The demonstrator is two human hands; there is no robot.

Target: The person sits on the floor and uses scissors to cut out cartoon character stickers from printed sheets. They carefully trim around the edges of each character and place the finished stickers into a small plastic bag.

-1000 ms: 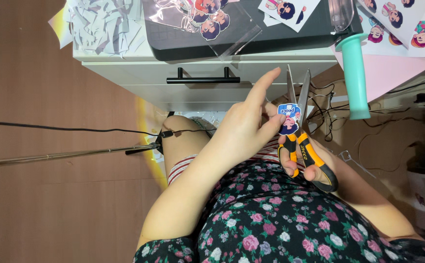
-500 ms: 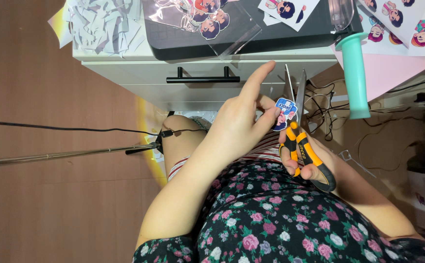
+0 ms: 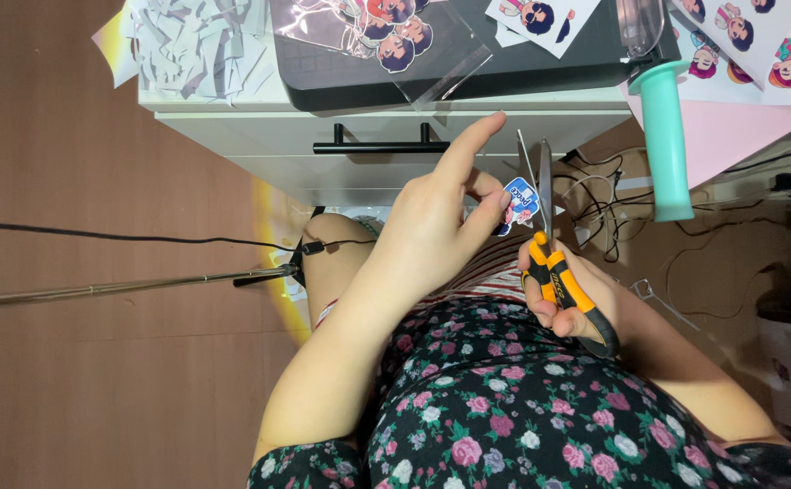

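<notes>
Left hand (image 3: 432, 213) first: we pinch a small blue-and-white sticker cutout (image 3: 520, 201) between thumb and curled fingers at the centre of the frame, the index finger pointing straight up toward the white desk edge (image 3: 232, 127). Just to the right, our right hand (image 3: 569, 303) grips the orange-and-black handles of a pair of scissors (image 3: 549, 244), the blades only slightly parted and their long axis running nearly vertical, tips toward the top of the frame. The cutout touches the left blade near its base, so paper lies left of steel and both hands meet over our floral-print lap. Further out, a black drawer handle (image 3: 380, 146) crosses the desk front above the left hand; a teal-handled tool (image 3: 667, 145) hangs off the desk at upper right, beside sheets of cartoon-figure stickers (image 3: 749, 50). Paper offcuts (image 3: 196, 50) pile at upper left, and dark cables (image 3: 124, 238) trail across the brown floor at left.
</notes>
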